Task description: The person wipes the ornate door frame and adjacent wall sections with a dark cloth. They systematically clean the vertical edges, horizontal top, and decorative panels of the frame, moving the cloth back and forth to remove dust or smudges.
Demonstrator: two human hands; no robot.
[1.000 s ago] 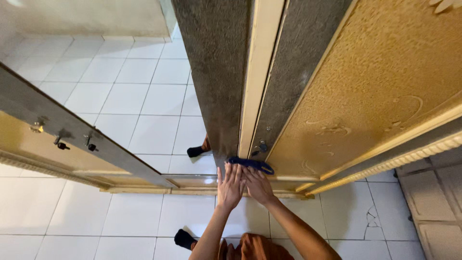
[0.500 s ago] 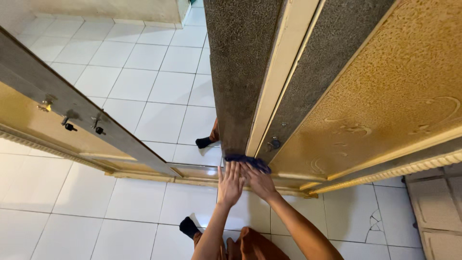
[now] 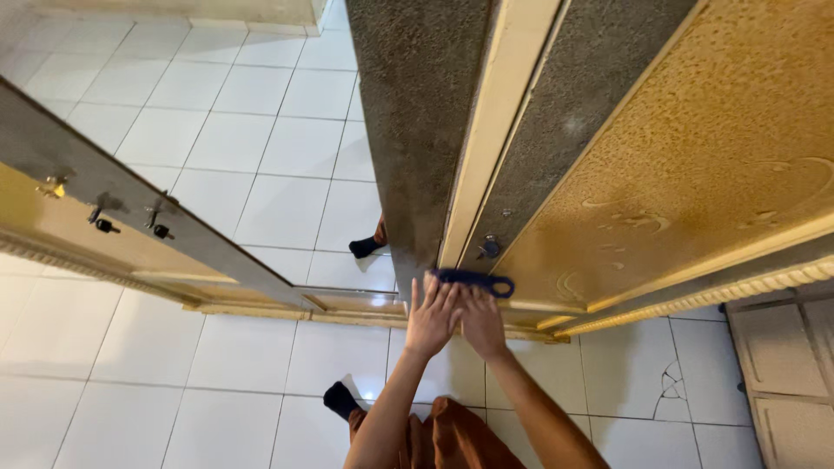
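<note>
Your left hand (image 3: 432, 314) and right hand (image 3: 480, 320), both flat with fingers spread, press the dark blue cloth (image 3: 473, 280) against the cupboard's (image 3: 695, 156) lower edge (soft, light, likely to bunch), so keep your palms over its middle.

It looked like a room in a home: white floor tiles (image 3: 261, 130) spread beyond and below the hands, ornate gold-textured wardrobe doors (image 3: 695, 156) rose just above them, and a mirrored panel (image 3: 287, 200) stood to their left.
</note>
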